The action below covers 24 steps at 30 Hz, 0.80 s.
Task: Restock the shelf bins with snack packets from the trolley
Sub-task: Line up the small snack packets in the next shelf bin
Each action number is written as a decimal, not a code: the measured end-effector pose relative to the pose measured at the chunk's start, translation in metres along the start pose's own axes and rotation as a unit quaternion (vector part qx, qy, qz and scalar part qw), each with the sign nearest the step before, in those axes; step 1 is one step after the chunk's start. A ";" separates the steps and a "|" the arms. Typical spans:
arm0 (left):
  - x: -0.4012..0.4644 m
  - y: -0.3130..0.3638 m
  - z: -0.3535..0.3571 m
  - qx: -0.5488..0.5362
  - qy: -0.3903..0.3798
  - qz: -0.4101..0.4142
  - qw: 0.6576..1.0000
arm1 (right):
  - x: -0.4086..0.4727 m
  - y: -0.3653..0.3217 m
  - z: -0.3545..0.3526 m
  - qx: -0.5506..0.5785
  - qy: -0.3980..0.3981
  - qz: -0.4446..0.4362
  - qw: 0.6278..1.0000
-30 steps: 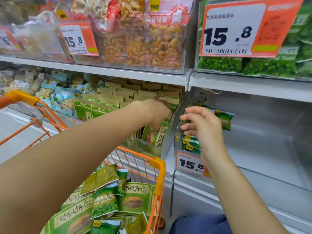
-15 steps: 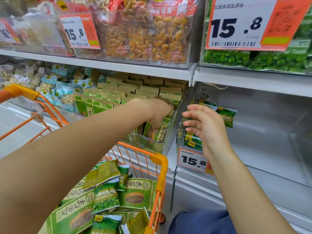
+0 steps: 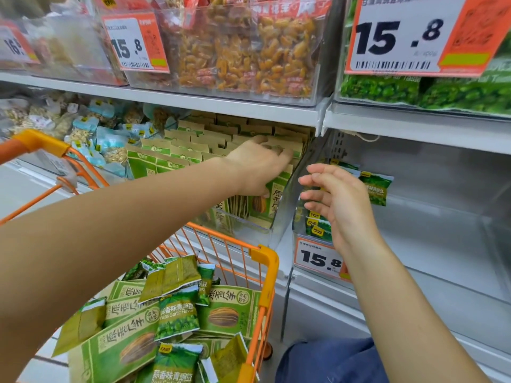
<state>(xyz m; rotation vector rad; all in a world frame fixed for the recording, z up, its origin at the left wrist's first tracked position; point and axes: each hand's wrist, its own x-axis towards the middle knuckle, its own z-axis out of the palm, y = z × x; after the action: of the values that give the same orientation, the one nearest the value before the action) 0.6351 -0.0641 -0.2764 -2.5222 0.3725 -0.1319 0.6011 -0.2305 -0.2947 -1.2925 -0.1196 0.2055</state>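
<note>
Both hands reach into the middle shelf. Left hand (image 3: 260, 167) lies palm-down over the row of brown-and-green seed packets (image 3: 210, 145) in the clear bin (image 3: 279, 217), its fingers curled over the top edge of the rightmost packet and the thumb under it, pinching it. Right hand (image 3: 336, 197) hovers at its 3 o'clock with fingers loosely spread, holding nothing, in front of the neighbouring bin (image 3: 442, 217), where one green pea packet (image 3: 376, 189) stands up and a few more lie stacked low at the front; their count is unclear. Three price tags read 15.8; the nearest one (image 3: 318, 258) hangs below the right wrist. At 6 o'clock the orange trolley (image 3: 265, 275) holds a loose heap of both packet kinds, too jumbled to count.
</note>
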 end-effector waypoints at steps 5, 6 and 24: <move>0.008 0.013 0.006 0.035 0.051 -0.052 0.997 | 0.000 0.001 0.001 -0.007 -0.002 -0.007 1.000; 0.008 0.014 0.007 0.037 0.056 -0.056 0.996 | 0.000 0.001 0.001 -0.012 -0.004 -0.012 1.000; -0.166 -0.009 0.023 -0.152 0.267 -0.080 0.948 | -0.038 0.043 0.037 -0.347 -0.206 -0.200 0.893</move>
<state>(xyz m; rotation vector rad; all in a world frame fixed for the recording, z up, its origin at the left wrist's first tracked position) 0.4822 0.0039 -0.2926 -2.7904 0.4199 -0.8955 0.5532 -0.1925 -0.3249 -1.8816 -0.8832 0.0763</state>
